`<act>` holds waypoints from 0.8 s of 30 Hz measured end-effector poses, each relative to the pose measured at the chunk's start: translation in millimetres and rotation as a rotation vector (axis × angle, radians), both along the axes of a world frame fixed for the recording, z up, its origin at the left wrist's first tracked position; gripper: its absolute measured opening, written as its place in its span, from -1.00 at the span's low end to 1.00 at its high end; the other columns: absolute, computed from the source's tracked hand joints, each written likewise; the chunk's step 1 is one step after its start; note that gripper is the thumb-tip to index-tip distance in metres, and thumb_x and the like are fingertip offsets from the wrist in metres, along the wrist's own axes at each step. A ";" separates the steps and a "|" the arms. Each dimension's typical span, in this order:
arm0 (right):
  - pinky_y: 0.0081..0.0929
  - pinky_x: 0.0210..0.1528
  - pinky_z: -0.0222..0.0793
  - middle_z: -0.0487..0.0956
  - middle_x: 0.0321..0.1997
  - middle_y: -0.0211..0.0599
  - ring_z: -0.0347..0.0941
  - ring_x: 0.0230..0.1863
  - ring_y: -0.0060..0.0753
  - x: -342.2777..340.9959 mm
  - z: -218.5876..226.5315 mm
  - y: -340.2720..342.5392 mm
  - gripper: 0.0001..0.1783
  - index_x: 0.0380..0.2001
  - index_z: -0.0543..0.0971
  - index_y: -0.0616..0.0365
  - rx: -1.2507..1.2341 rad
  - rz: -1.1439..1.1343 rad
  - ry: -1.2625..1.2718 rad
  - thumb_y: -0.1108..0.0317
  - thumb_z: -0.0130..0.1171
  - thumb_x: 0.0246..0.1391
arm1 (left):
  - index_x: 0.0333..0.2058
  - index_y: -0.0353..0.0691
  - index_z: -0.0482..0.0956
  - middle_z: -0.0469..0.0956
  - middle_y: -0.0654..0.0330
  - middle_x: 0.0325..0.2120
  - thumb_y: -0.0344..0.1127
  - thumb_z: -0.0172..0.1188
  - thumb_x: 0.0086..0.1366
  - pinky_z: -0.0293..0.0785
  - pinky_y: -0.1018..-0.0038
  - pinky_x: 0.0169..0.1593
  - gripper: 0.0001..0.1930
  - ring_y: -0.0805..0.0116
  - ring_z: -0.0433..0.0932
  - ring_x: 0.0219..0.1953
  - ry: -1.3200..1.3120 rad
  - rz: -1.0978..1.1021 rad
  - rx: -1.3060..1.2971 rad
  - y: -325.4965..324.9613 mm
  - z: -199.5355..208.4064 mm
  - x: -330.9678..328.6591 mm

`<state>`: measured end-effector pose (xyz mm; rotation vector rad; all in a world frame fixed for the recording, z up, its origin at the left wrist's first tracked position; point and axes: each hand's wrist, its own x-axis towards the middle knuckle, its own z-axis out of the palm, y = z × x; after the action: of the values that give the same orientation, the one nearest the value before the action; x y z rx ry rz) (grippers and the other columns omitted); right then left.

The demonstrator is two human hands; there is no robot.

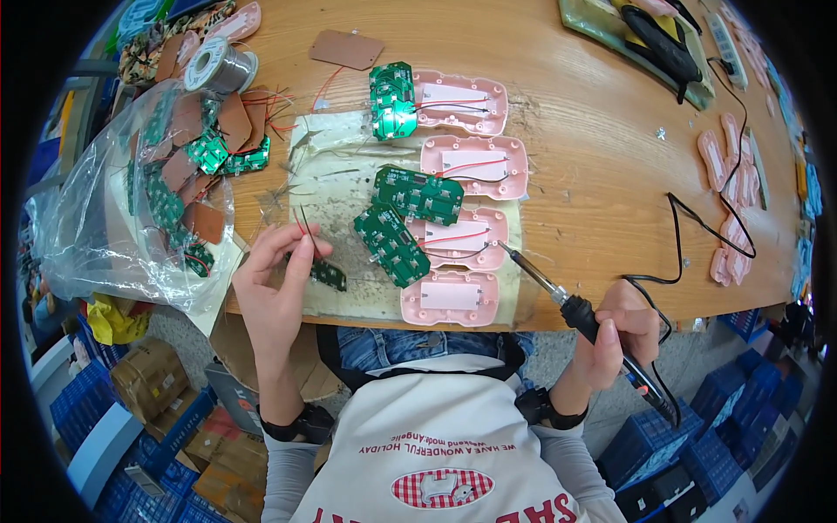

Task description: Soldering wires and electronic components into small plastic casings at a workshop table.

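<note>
My left hand (277,277) pinches a thin pair of wires (307,228), one red and one dark, between thumb and fingertips. Just beside those fingers a small green circuit board (329,275) lies partly hidden. A soldering iron (579,312) with a black grip is held in my right hand (617,336). Its tip points left and ends at the right edge of a pink plastic shell (471,253); contact I cannot tell. Two green circuit boards (418,195) (392,246) overlap the shells' left side. Nearest me is another pink shell (450,298), with no wires showing.
Farther off lie a wired pink shell (514,166) and a board-topped one (475,103). A plastic bag (87,235) of boards and a solder spool (220,66) stand left. The iron's black cord (677,235) loops right, near stacked pink shells (731,166). A brown board (346,50) lies at the back.
</note>
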<state>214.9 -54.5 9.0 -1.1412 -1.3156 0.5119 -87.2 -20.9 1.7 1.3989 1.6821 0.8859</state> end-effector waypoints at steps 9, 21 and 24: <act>-0.49 -0.57 -0.14 0.21 -0.78 -0.33 -0.01 -0.71 -0.56 0.7 -0.1 -7.6 -0.86 -0.61 0.28 0.24 -0.003 -0.021 -0.008 0.45 0.01 -0.18 | -0.40 -0.27 0.47 0.52 0.23 -0.56 -0.47 0.02 0.25 0.16 0.31 0.10 -0.93 0.43 0.46 -0.27 -0.382 0.048 0.067 -15.8 23.9 22.7; -0.51 -0.60 -0.11 0.32 -0.72 -0.25 0.08 -0.71 -0.53 12.3 1.6 -22.1 -0.87 -0.60 0.32 0.26 -0.036 0.079 0.036 0.45 0.03 -0.18 | -0.51 -0.12 0.61 0.45 0.41 -0.55 -0.34 0.36 -0.07 0.09 0.18 0.04 -0.89 0.32 0.39 -0.26 0.342 -0.549 0.297 -21.5 16.9 78.2; -0.49 -0.63 0.01 0.35 -0.77 -0.34 0.15 -0.77 -0.47 14.9 1.1 -24.6 -0.86 -0.56 0.36 0.22 -0.056 0.097 0.020 0.45 0.12 -0.13 | -0.54 -0.14 0.60 0.44 0.38 -0.56 -0.36 0.34 -0.05 0.09 0.18 0.04 -0.91 0.30 0.38 -0.25 0.328 -0.526 0.276 -22.3 12.5 82.0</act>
<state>229.8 -79.2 10.1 -1.1190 -1.3514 0.6329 -5.3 -43.2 14.2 2.1419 1.3327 0.6212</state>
